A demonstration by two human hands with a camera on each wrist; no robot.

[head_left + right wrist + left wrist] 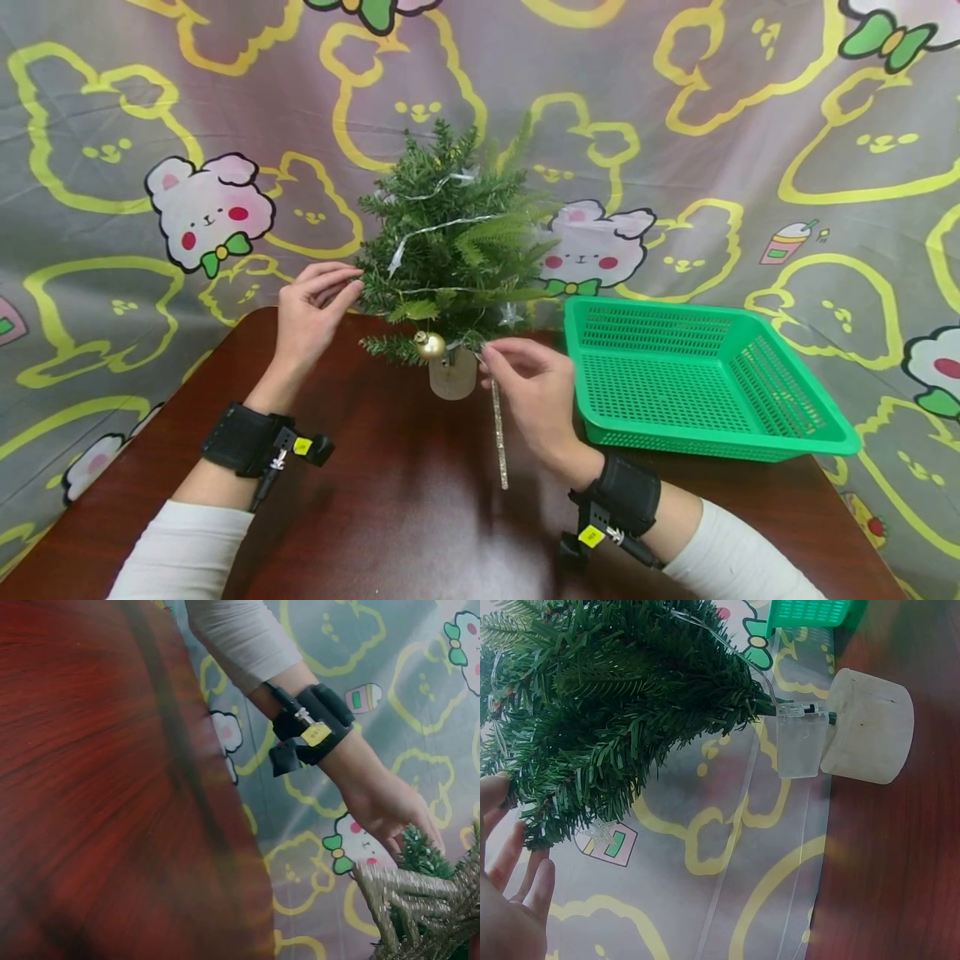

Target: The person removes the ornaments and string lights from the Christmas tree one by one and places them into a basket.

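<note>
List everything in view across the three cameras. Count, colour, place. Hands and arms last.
Small tree: one, green, on the table
Tree base: one, whitish, under the tree
Clear box: one, transparent, by the trunk
Gold ball: one, gold, low on the tree
Stars: at least two, silvery, on the tree
Thin wire: count unclear, pale, across the branches
Glittery ornament: one, silvery-gold, hanging from the right hand
Basket: one, green, right of the tree
Table: one, brown, underneath
Backdrop: one, grey with cartoon prints, behind
Wrist straps: two, black, one per wrist
Sleeves: two, white, on the forearms
Hands: two, bare, left at branch tips, right pinching the ornament
</note>
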